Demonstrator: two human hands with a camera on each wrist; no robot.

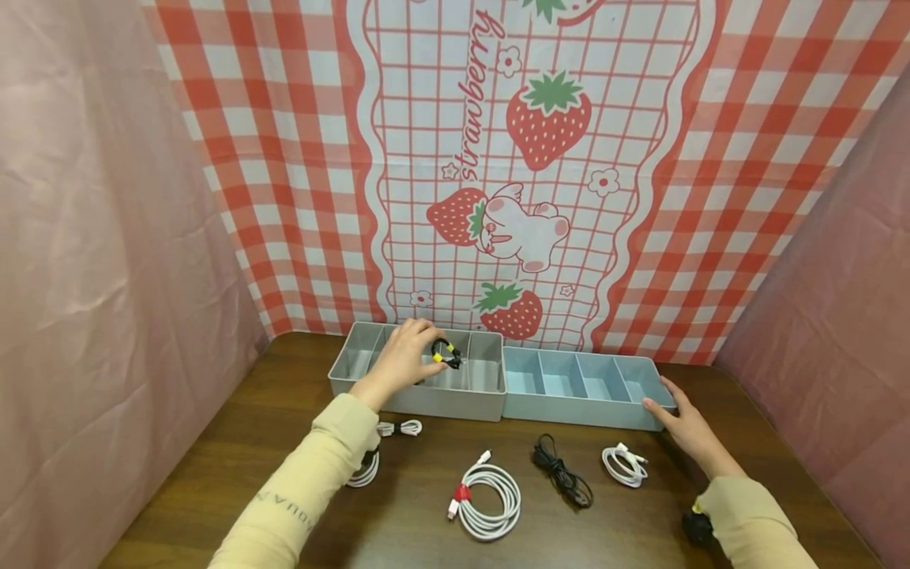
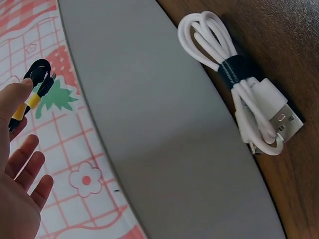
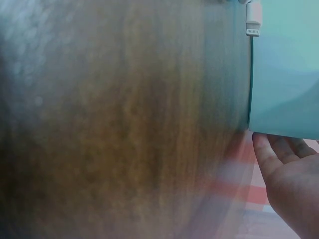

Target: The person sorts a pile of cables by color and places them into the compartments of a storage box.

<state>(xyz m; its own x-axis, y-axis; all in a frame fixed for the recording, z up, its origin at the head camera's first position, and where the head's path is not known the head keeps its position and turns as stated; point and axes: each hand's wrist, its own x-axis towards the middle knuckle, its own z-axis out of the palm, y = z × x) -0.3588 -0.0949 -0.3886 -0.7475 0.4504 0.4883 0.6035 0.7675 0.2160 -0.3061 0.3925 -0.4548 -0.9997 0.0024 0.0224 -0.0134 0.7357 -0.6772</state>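
Note:
My left hand [image 1: 407, 352] pinches a short looped black cable [image 2: 46, 88] with yellow bands between thumb and index finger. It hangs above the grey divided box [image 1: 441, 403]; the other fingers are loosely spread in the left wrist view. A pale blue divided box [image 1: 583, 412] stands end to end with the grey one. At its right end, my right hand [image 1: 691, 431] grips the front corner, thumb at the front rim and fingers against the end wall. The right wrist view shows these fingers [image 3: 266, 154] touching the wall; the thumb is hidden there.
On the wooden table lie a white USB cable [image 2: 244, 94] with a dark strap, a partly hidden white coil [image 1: 365, 476], a white coil with red strap [image 1: 510, 506], a black cable bundle [image 1: 562, 474] and a smaller white coil [image 1: 626, 480]. A black item [image 1: 697, 527] is beside the right sleeve.

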